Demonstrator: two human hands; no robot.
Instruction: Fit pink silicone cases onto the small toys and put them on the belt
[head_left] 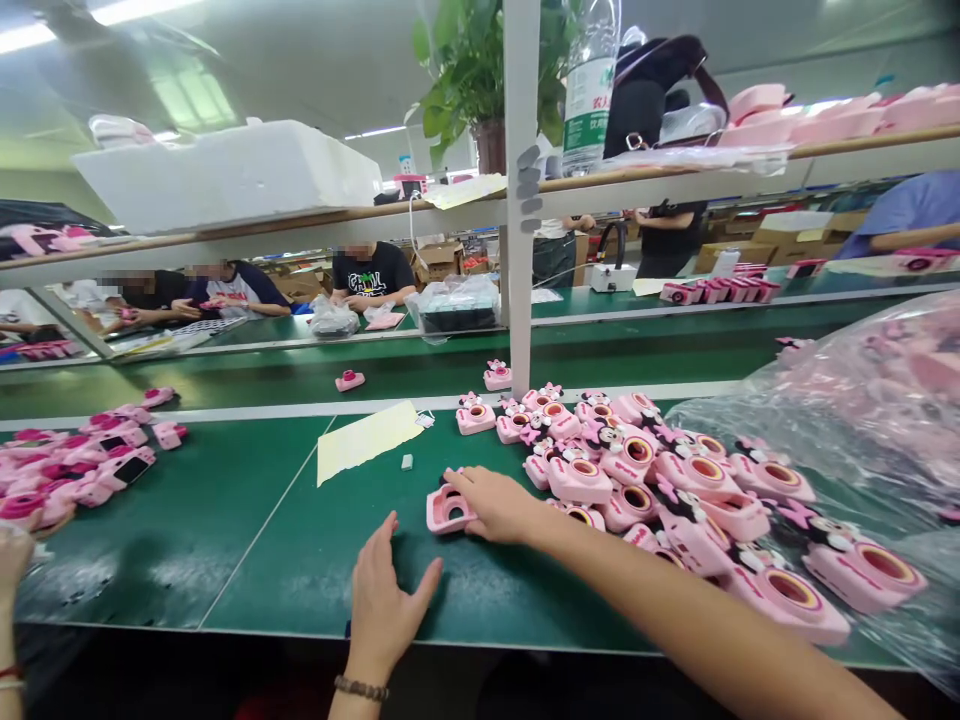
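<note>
My right hand (495, 505) grips a hollow pink toy camera case (435, 512) by its right and far edge, low over the green bench. Its inside faces me, and a round hole shows in the middle. Nearer the bench's front edge, my left hand (384, 598) is empty, with thumb and fingers apart, just short of the case. Beside my right forearm lies a heap of similar pink cases (581, 480), each with a round lens opening and a black-eared mouse figure on top.
A yellow paper sheet (367, 440) and a small pale block (407, 462) lie beyond my hands. Finished-looking pink cameras (112, 450) are piled left, near another person's hand (13, 560). A clear plastic bag (847, 400) bulges at right. A white post (520, 250) supports the overhead shelf.
</note>
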